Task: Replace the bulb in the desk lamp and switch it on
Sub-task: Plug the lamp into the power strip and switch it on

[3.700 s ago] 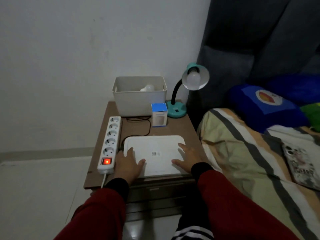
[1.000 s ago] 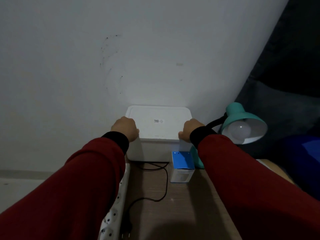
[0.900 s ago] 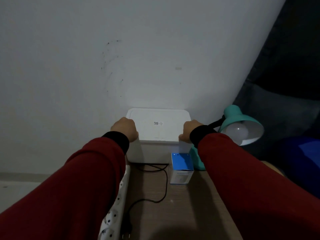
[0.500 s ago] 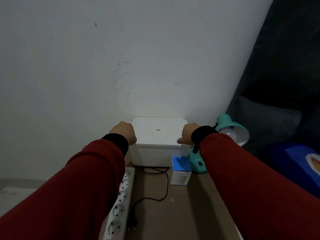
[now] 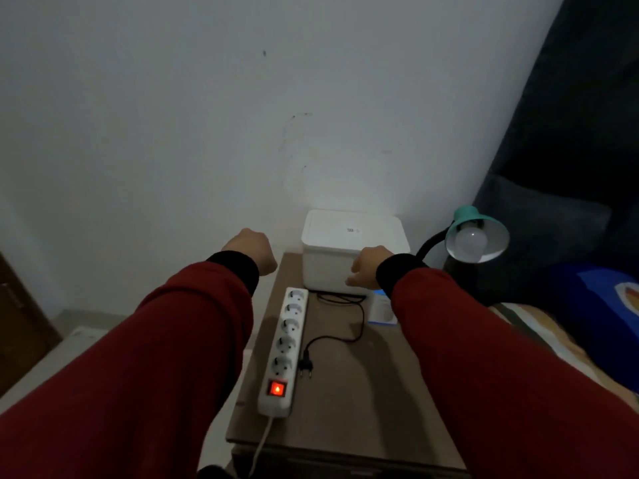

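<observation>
A teal desk lamp (image 5: 463, 216) on a black gooseneck stands at the table's back right, with a white bulb (image 5: 470, 240) in its shade, unlit. The lamp's black plug (image 5: 306, 366) lies loose on the table beside the power strip (image 5: 285, 344), whose red switch (image 5: 277, 388) glows. A small blue and white bulb carton (image 5: 379, 307) is partly hidden by my right sleeve. My left hand (image 5: 251, 251) hovers as a fist left of the white lidded box (image 5: 349, 236), apart from it. My right hand (image 5: 369, 267) is loosely curled in front of the box, holding nothing.
The brown bedside table (image 5: 345, 392) stands against a white wall. A bed with a striped cover (image 5: 532, 326) and a blue pillow (image 5: 601, 305) lies to the right. A dark padded headboard (image 5: 567, 133) rises behind the lamp. Floor lies to the left.
The lid went from the table onto the box. Both hands have now come off the lid and pulled back, the left one moving out to the left. The view has tilted down.
</observation>
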`<state>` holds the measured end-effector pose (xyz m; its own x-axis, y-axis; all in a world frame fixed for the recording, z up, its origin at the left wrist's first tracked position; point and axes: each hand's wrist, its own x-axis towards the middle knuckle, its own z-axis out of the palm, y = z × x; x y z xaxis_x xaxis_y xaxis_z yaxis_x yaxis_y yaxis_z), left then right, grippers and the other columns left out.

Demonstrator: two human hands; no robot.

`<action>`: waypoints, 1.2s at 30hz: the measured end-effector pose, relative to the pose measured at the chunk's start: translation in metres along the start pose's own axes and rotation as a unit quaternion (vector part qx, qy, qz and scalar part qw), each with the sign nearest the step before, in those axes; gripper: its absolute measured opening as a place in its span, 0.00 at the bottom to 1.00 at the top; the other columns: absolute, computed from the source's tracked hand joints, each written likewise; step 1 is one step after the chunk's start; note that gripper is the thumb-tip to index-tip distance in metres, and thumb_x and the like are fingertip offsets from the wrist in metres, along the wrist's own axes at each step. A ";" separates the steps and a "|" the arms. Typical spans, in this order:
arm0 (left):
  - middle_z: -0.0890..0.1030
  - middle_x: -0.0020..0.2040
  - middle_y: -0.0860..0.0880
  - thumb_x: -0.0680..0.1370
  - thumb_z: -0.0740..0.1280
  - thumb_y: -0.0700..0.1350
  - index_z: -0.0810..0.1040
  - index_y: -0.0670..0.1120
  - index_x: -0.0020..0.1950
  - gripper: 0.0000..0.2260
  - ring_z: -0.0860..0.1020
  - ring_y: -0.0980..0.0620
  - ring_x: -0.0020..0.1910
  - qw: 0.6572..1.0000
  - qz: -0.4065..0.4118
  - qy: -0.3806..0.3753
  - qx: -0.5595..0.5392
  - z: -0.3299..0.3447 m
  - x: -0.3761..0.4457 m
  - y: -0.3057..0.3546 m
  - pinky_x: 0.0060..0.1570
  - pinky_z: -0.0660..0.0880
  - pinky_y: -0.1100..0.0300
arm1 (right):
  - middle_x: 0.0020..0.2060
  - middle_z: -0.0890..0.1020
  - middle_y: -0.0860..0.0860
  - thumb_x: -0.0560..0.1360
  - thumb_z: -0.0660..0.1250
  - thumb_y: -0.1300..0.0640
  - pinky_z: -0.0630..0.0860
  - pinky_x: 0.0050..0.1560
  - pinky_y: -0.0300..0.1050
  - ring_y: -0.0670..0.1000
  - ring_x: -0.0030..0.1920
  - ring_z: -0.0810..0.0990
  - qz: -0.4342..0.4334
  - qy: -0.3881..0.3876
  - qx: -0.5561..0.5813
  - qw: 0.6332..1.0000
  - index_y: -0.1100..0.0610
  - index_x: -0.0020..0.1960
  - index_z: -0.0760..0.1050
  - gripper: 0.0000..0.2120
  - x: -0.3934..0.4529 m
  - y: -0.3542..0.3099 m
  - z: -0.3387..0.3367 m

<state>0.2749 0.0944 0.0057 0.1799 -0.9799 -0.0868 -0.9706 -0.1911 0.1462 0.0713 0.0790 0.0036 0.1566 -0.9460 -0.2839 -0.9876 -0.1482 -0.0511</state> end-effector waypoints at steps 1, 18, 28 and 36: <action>0.77 0.60 0.39 0.78 0.62 0.47 0.76 0.36 0.58 0.16 0.77 0.42 0.56 1.000 -0.001 -0.008 -0.010 0.006 -0.006 -0.007 0.45 0.71 0.59 | 0.67 0.74 0.56 0.77 0.63 0.47 0.70 0.65 0.47 0.57 0.66 0.73 -0.011 0.000 0.004 1.000 0.59 0.69 0.69 0.25 -0.004 -0.006 0.008; 0.80 0.62 0.46 0.77 0.66 0.47 0.74 0.46 0.67 0.19 0.78 0.50 0.59 0.920 -0.066 -0.062 -0.382 0.175 -0.079 -0.052 0.56 0.70 0.70 | 0.59 0.79 0.57 0.73 0.69 0.54 0.72 0.56 0.42 0.54 0.58 0.77 0.096 0.051 0.418 0.902 0.56 0.69 0.69 0.25 -0.002 -0.054 0.198; 0.82 0.59 0.47 0.76 0.68 0.42 0.76 0.48 0.65 0.17 0.76 0.57 0.47 0.881 -0.074 -0.048 -0.464 0.190 -0.065 -0.047 0.39 0.68 0.75 | 0.34 0.74 0.48 0.70 0.72 0.56 0.73 0.48 0.41 0.48 0.41 0.74 0.135 0.084 0.424 0.892 0.57 0.69 0.68 0.29 0.028 -0.060 0.210; 0.81 0.59 0.46 0.76 0.68 0.40 0.75 0.47 0.66 0.18 0.76 0.57 0.49 0.869 -0.076 -0.053 -0.487 0.189 -0.063 -0.045 0.48 0.70 0.69 | 0.41 0.77 0.52 0.69 0.71 0.62 0.76 0.58 0.45 0.51 0.47 0.77 0.166 0.087 0.458 0.869 0.56 0.70 0.68 0.30 0.028 -0.051 0.212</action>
<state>0.2772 0.1761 -0.1812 0.2278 -0.9382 -0.2604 -0.3330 -0.3264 0.8847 0.1268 0.1214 -0.2042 -0.2177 -0.9342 -0.2827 -0.5467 0.3566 -0.7576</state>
